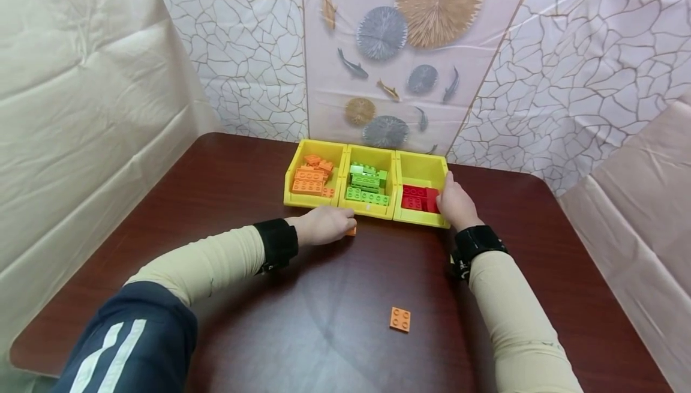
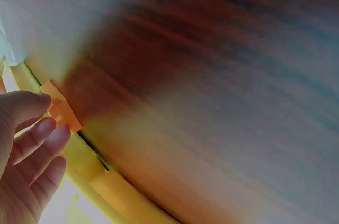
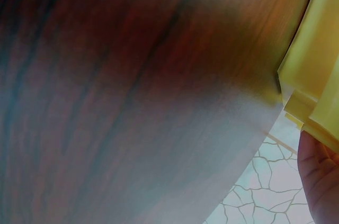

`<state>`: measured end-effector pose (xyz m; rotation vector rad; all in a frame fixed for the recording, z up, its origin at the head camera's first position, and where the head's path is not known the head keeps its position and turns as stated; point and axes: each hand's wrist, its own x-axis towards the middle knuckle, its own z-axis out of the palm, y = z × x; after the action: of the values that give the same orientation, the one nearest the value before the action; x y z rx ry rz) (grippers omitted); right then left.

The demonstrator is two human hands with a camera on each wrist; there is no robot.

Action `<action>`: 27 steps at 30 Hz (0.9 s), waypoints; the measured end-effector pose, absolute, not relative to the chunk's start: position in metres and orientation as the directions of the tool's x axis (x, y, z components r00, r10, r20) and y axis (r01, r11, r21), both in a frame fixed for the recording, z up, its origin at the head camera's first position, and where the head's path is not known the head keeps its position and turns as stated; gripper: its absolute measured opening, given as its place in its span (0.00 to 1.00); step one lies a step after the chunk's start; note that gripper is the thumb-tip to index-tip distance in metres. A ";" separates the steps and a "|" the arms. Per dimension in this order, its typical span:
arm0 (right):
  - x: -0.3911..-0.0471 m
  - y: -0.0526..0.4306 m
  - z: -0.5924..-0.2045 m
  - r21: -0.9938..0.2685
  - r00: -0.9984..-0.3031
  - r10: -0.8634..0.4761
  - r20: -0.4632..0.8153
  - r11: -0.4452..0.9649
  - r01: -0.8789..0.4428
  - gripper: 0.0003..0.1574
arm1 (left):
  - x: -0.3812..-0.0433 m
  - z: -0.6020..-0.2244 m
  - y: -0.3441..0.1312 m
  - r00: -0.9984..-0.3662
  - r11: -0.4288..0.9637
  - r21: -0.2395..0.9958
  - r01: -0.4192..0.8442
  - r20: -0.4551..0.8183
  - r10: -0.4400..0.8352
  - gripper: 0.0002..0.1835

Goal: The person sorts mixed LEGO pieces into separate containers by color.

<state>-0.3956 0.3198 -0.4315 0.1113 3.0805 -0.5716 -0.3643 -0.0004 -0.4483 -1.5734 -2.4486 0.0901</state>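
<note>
Just in front of the row of yellow bins, my left hand (image 1: 326, 225) pinches an orange brick (image 1: 352, 230) at the tabletop. In the left wrist view, the thumb and fingertips meet this orange brick (image 2: 62, 108) beside the bins' front edge; part of it is hidden. My right hand (image 1: 457, 203) grips the side wall of the right-hand yellow bin (image 1: 422, 219), which holds red bricks (image 1: 414, 197). The right wrist view shows the fingers at the corner of that yellow bin (image 3: 310, 75). Nearer me lies a loose orange brick (image 1: 400, 319) with its studs up.
The left yellow bin (image 1: 288, 186) contains several orange bricks (image 1: 309, 180), the middle yellow bin (image 1: 378, 211) several green ones (image 1: 367, 183). All three bins stand side by side toward the back of the dark brown table (image 1: 243, 333). Patterned cloth (image 1: 254, 51) hangs behind.
</note>
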 end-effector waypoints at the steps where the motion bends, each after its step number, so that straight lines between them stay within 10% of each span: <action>1: -0.396 0.320 -0.432 -0.356 -0.998 0.068 -0.013 0.932 0.068 0.44 | -0.364 -0.448 0.000 -0.404 0.426 -0.171 0.888 0.151 0.902 0.04; 15: -0.392 0.324 -0.431 -0.359 -0.998 0.066 -0.001 0.931 0.062 0.44 | -0.352 -0.427 -0.012 -0.470 0.470 -0.068 0.880 0.015 0.882 0.06; 22: -0.393 0.324 -0.431 -0.360 -0.998 0.061 -0.006 0.931 0.059 0.45 | -0.364 -0.398 -0.029 -0.692 0.649 0.310 0.694 0.039 0.721 0.09; 27: -0.394 0.323 -0.432 -0.365 -0.998 0.067 -0.011 0.929 0.067 0.45 | -0.382 -0.379 -0.050 -0.650 0.647 0.071 0.759 0.138 0.747 0.07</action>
<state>-0.3938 0.3230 -0.4318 0.1073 3.0864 -0.5833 -0.3824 -0.0502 -0.3794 -1.2666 -2.7632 -0.1861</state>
